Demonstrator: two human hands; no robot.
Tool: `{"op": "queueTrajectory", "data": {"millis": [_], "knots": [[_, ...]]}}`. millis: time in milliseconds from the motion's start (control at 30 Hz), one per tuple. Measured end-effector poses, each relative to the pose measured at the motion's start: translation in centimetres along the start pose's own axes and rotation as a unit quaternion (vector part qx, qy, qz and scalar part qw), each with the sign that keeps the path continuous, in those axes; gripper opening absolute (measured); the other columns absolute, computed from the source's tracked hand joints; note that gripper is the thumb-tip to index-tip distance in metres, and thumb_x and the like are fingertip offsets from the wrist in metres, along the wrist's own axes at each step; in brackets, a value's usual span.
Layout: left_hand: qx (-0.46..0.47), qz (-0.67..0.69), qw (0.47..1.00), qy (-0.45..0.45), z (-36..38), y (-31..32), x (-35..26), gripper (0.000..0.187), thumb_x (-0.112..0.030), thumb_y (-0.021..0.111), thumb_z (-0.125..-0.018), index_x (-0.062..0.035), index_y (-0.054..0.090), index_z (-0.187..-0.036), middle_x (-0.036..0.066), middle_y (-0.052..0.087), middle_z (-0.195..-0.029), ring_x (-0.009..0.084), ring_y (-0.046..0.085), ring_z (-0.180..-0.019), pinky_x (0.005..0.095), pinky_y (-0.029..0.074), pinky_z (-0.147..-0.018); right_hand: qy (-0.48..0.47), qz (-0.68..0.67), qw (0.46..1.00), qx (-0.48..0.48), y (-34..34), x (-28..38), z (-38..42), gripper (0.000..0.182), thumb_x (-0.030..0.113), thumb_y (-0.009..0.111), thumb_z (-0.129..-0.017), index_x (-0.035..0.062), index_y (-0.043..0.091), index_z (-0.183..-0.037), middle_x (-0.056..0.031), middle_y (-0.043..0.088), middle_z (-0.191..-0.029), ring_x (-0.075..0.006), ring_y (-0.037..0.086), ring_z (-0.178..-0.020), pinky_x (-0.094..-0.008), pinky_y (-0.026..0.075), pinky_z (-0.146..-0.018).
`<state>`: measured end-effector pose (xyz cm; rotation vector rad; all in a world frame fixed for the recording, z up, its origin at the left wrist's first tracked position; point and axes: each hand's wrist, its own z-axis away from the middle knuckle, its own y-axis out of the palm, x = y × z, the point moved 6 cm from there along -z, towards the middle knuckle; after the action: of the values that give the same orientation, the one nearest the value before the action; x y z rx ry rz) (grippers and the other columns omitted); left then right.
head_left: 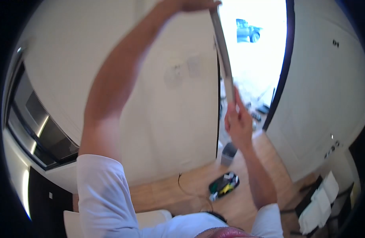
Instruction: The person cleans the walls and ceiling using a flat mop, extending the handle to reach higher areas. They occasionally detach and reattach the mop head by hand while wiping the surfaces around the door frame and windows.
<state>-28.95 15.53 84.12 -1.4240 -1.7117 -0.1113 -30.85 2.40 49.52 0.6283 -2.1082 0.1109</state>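
Observation:
My left hand (199, 4) is raised to the top edge of the view, its fingers at the upper end of a long, thin, grey-white strip (222, 43). The hand is partly cut off by the frame. Lower down, my right hand (240, 123) is closed around the strip's bottom end, with one finger pointing up along it. The strip stands nearly upright, tilted slightly, in front of the door opening's left side. It is seen almost edge-on, so its exact kind cannot be made out.
Outside the bright doorway (265, 59) a pickup truck (248, 31) is parked. On the wooden floor are a dark tray (214, 185) with yellow and white items, a grey bin (227, 160) and a cable (182, 188). A chair with white cloth (319, 204) stands right; a window (39, 119) is left.

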Motion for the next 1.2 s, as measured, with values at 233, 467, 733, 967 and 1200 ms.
{"op": "queueTrajectory", "data": {"millis": [233,467,733,967,1200], "knots": [[0.073,-0.046,0.995,0.048,8.7,3.5,-7.2,0.052,-0.047,0.059,-0.091,-0.0035,0.072,-0.116,0.023,0.059,-0.136,0.0371,0.047,-0.138,0.0503,0.021,-0.126,0.028,-0.029,0.999,0.024,2.7,-7.5,10.1,0.06,0.023,0.052,-0.109,0.0123,0.028,-0.163,0.0075,0.047,-0.069,-0.0015,0.041,-0.056,-0.0202,0.036,-0.049],[0.112,0.093,0.986,0.076,19.1,5.2,-18.8,0.038,-0.044,0.066,-0.088,-0.0068,0.068,-0.094,0.018,0.062,-0.118,0.0322,0.052,-0.129,0.0548,0.021,-0.125,-0.031,0.036,0.999,-0.008,1.3,-15.0,24.9,0.06,0.017,0.053,-0.108,0.0131,0.028,-0.163,0.0029,0.054,-0.08,-0.0043,0.038,-0.064,-0.0223,0.036,-0.054],[0.13,0.208,0.966,0.079,27.0,5.1,-32.9,0.038,-0.045,0.065,-0.091,-0.0075,0.065,-0.091,0.013,0.059,-0.104,0.0295,0.055,-0.116,0.0566,0.026,-0.122,0.074,0.132,0.988,-0.015,-5.2,-17.0,41.1,0.058,0.018,0.059,-0.104,0.0105,0.038,-0.157,-0.0121,0.069,-0.088,-0.0072,0.047,-0.062,-0.0269,0.041,-0.057],[0.114,0.342,0.93,0.069,32.5,3.4,-47.9,0.039,-0.046,0.06,-0.094,-0.0079,0.065,-0.087,0.01,0.057,-0.096,0.0262,0.056,-0.107,0.0542,0.028,-0.12,0.244,0.175,0.953,-0.045,-11.7,-16.1,55.8,0.047,0.036,0.059,-0.104,0.0024,0.058,-0.136,-0.0137,0.059,-0.084,-0.0206,0.057,-0.073,-0.0368,0.047,-0.064],[0.154,0.359,0.917,0.086,34.4,2.9,-51.6,0.046,-0.049,0.059,-0.094,-0.0047,0.069,-0.087,0.01,0.063,-0.099,0.0247,0.056,-0.108,0.0439,0.036,-0.109,0.533,0.223,0.809,0.106,-15.1,-24.8,70.3,0.057,0.045,0.057,-0.102,0.0008,0.057,-0.138,-0.0258,0.063,-0.113,-0.0359,0.063,-0.102,-0.0478,0.05,-0.084]]}}
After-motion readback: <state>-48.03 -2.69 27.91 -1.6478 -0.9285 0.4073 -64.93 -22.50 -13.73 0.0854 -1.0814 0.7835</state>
